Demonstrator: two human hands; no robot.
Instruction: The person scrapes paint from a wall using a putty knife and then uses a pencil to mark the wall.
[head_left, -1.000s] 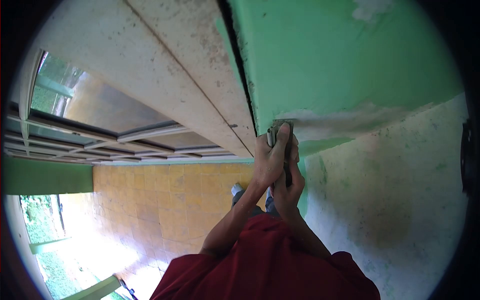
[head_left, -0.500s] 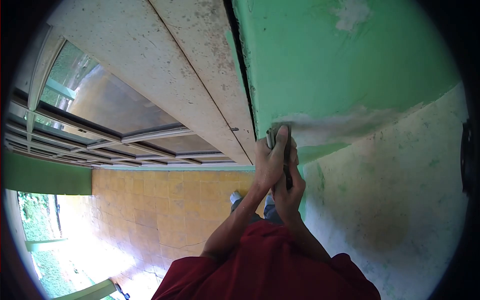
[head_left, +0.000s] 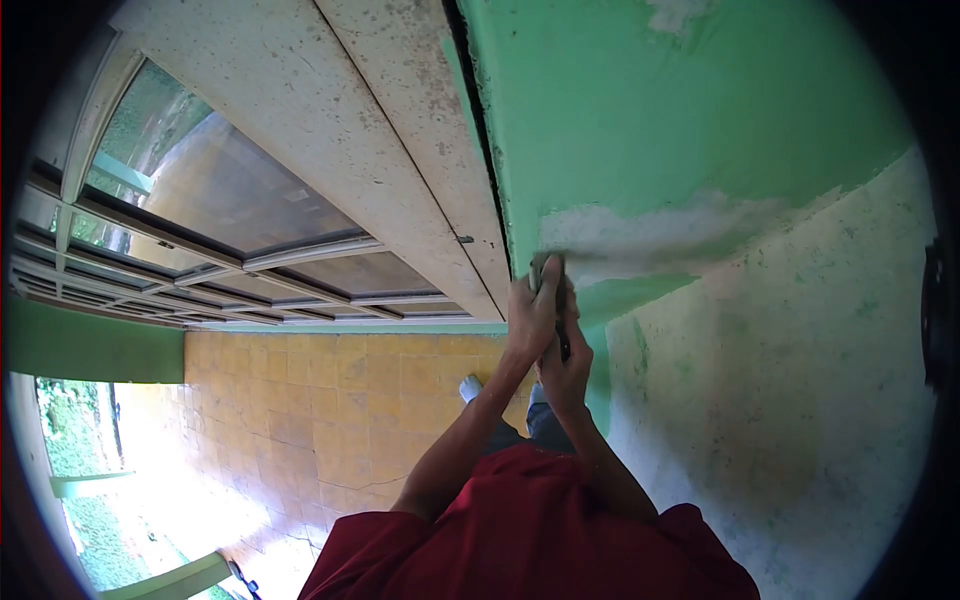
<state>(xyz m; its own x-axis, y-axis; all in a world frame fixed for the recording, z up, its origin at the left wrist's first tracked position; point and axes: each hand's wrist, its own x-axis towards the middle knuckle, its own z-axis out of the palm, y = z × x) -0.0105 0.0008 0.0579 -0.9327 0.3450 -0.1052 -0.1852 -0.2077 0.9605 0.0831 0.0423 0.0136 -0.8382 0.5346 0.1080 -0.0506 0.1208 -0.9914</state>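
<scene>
Both of my hands grip a dark, narrow hand scraper [head_left: 563, 345] against the wall. My left hand [head_left: 531, 315] is closed around its upper end, with the thumb laid along it. Just below and to the right, my right hand [head_left: 567, 372] wraps the handle. The scraper's tip meets the green painted wall [head_left: 650, 120] close to the corner by the door frame; its blade is mostly hidden by my fingers. Beside the tip runs a pale bare patch [head_left: 660, 228] where the green paint is off, with a blurred grey streak along its lower side.
A pale, spotted door frame [head_left: 400, 140] and glass-paned window panels [head_left: 230, 180] stand at left. Bare whitish wall [head_left: 740, 400] spreads at lower right. Yellow floor tiles [head_left: 340, 400] lie below, around my feet [head_left: 470, 388]. Another small bare spot [head_left: 680, 14] shows higher up.
My hands and the scraper have shifted slightly left, toward the door frame. More of the pale patch shows above the tool. The grip is unchanged, and the view has tilted a little.
</scene>
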